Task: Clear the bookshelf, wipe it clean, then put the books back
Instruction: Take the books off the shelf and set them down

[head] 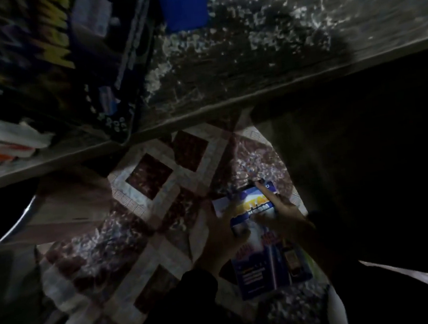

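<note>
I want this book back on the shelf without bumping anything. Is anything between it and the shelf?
Nothing visible. The left hand and right hand hold the book over the floor; the shelf has a bare stretch right of the leaning books, before the blue object.

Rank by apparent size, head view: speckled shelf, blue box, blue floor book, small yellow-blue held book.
1. Speckled shelf
2. Blue floor book
3. Blue box and small yellow-blue held book: alike; box is cropped.
</note>
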`<state>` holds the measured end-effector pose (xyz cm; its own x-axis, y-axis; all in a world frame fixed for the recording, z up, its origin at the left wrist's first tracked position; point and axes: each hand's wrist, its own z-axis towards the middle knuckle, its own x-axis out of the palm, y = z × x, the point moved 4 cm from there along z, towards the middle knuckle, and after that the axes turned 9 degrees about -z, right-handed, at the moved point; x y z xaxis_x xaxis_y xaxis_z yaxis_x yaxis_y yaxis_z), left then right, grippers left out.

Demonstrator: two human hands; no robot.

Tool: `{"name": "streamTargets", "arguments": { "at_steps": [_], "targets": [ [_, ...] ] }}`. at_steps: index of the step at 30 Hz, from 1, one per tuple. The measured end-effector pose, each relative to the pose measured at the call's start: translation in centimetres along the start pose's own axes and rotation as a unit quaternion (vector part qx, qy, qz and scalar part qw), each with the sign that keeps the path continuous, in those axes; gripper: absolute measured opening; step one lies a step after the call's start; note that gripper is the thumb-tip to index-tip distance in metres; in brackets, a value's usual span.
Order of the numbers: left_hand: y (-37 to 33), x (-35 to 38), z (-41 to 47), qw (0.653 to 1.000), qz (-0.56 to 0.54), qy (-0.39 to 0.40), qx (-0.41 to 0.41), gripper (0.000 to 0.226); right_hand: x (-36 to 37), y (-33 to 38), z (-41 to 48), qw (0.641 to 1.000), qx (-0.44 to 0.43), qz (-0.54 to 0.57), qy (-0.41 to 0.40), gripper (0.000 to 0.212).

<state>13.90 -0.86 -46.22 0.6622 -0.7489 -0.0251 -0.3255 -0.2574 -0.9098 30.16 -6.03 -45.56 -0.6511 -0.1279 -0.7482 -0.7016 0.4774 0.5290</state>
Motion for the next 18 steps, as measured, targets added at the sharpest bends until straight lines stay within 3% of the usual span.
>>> {"name": "streamTargets", "arguments": {
  "at_steps": [3,5,6,7,9,11,13,16,18],
  "targets": [
    [0.0,0.2,0.0,0.999,0.029,0.023,-0.038,0.066,0.1,0.2,-0.2,1.000,-0.027,-0.008,-0.002,0.083],
    [-0.3,-0.5,0.2,0.974,0.223,-0.007,-0.048,0.077,0.1,0.8,-0.4,0.989,-0.099,-0.095,-0.050,0.057],
    [-0.3,-1.0,0.3,0.943,0.328,-0.020,-0.049,0.088,0.0,1.0,-0.3,0.978,-0.114,-0.160,-0.064,0.053],
    [-0.2,-1.3,0.2,0.922,0.383,-0.030,-0.044,0.091,-0.3,1.2,-0.2,0.971,-0.094,-0.211,-0.066,0.063],
    [-0.1,-1.4,0.0,0.915,0.400,-0.039,-0.027,0.080,-0.4,1.1,0.0,0.967,0.019,-0.252,0.002,0.087],
    [0.2,-1.0,0.4,0.908,0.417,-0.049,-0.014,0.077,-0.2,0.5,0.1,0.963,0.072,-0.250,0.062,0.095],
    [-0.7,-0.9,0.7,0.890,0.450,-0.067,-0.017,0.083,-0.7,1.2,0.0,0.964,0.069,-0.250,0.062,0.097],
    [-2.8,-0.5,0.4,0.880,0.465,0.023,-0.092,0.076,-1.7,2.3,-0.4,0.957,0.093,-0.261,0.092,0.097],
    [-4.8,-0.9,0.1,0.883,0.460,0.041,-0.082,0.068,-3.0,3.8,-1.0,0.960,0.119,-0.235,0.096,0.086]
  ]
}}
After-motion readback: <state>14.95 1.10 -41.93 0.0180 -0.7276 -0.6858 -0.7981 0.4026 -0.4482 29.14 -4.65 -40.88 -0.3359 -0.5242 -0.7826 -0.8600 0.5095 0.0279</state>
